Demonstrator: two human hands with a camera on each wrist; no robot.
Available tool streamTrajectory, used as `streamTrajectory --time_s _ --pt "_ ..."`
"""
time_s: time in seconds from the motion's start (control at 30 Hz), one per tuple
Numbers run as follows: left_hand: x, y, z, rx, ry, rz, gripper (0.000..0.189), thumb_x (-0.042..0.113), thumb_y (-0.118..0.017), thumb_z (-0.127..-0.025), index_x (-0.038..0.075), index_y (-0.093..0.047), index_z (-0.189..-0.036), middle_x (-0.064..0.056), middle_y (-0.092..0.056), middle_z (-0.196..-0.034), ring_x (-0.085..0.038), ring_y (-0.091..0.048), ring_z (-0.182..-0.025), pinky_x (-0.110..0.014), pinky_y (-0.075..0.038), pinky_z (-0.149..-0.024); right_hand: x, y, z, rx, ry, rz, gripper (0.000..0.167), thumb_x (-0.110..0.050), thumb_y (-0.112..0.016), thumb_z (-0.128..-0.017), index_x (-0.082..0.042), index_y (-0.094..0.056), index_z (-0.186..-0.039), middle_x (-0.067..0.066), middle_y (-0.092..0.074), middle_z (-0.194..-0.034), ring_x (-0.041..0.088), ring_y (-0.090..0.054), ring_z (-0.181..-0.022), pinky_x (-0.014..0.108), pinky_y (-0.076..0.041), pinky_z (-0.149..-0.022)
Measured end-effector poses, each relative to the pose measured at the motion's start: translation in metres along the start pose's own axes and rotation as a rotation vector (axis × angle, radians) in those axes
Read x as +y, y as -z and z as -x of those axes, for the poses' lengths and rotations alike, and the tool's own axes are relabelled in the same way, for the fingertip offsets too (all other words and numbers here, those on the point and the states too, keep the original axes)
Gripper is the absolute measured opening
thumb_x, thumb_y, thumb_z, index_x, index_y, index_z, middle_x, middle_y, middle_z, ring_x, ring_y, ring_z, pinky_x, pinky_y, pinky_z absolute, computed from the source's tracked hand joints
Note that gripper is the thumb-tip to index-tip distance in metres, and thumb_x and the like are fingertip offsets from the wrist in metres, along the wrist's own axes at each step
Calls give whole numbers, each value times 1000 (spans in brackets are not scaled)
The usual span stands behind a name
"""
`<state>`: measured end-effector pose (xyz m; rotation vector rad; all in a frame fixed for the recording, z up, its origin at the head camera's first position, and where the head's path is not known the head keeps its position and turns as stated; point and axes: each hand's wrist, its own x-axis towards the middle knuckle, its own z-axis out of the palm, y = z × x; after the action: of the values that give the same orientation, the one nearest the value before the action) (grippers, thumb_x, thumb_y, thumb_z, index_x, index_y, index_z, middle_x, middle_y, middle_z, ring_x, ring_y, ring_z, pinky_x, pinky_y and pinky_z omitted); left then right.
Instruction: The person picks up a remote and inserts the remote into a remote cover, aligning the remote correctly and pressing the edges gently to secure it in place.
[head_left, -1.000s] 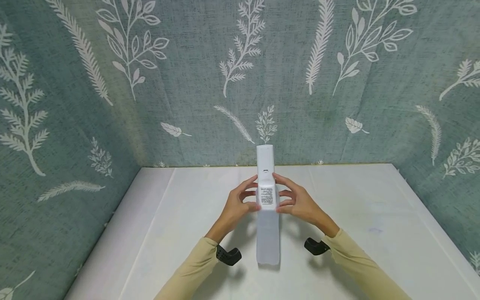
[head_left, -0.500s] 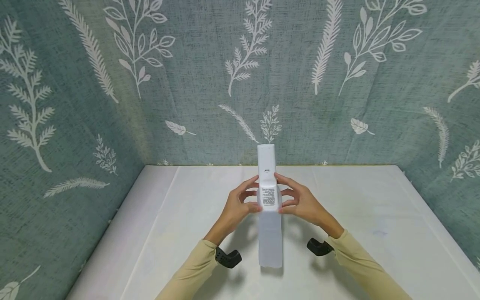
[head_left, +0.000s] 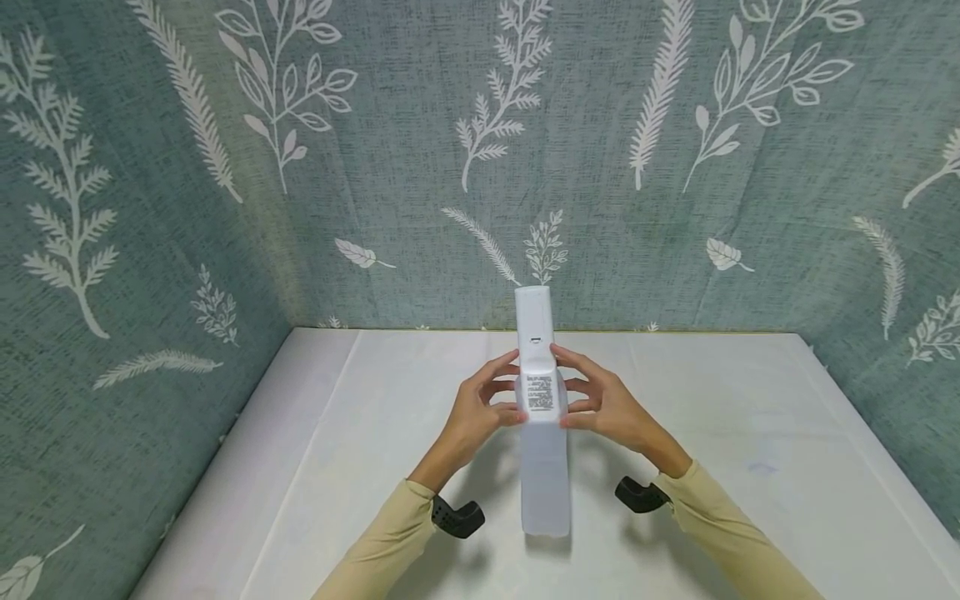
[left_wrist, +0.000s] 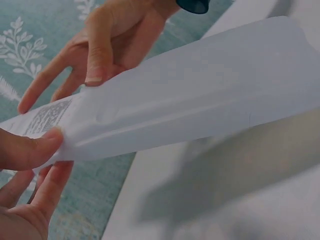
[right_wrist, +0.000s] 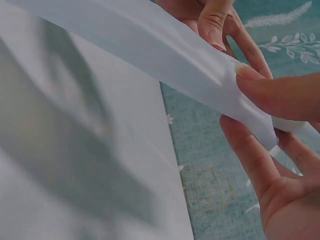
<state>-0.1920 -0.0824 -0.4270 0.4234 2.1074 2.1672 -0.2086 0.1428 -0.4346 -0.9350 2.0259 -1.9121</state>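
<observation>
A long white device (head_left: 534,317) with a small port and a printed label (head_left: 540,393) is held up above the white table. A flat, translucent whitish sleeve (head_left: 545,483) extends from around its labelled part toward the person; the exact kind of device cannot be told. My left hand (head_left: 478,408) pinches the left edge near the label, thumb nearest me. On the opposite edge, my right hand (head_left: 611,408) pinches at the same height. Seen from the left wrist, the sleeve (left_wrist: 200,90) hangs free of the table, and the left thumb (left_wrist: 42,147) presses beside the label.
The white tabletop (head_left: 360,467) bears soft shadows of the arms and sleeve. Green fabric (head_left: 405,167) with white leaf prints walls off the back and both sides. Black wrist cameras (head_left: 457,518) are strapped over pale yellow sleeves.
The head view has shifted slightly, moving the scene right. Both hands keep the same hold, and the sleeve's near end has swung slightly to the right.
</observation>
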Motion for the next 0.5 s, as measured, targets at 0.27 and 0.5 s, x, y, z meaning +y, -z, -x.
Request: streamTrajectory --time_s 0.27,0.5 --pt "-4 2 1 -1 -32 -29 83 -21 -70 -69 17 -48 -139 -12 -51 -128 -29 -51 -112 -34 -55 -84 -1 -3 0 -2 -9 -17 88 8 -73 -77 -13 -28 -150 12 -20 -153 34 -55 -113 41 -57 -79" --pt "-2 3 2 -7 -43 -39 81 -19 -71 -69 19 -50 -138 -10 -51 -127 -27 -52 -111 -34 -55 -84 -5 -3 1 23 -43 -10 87 6 -74 -76 -18 -33 -148 6 -25 -153 33 -55 -113 40 -56 -80"
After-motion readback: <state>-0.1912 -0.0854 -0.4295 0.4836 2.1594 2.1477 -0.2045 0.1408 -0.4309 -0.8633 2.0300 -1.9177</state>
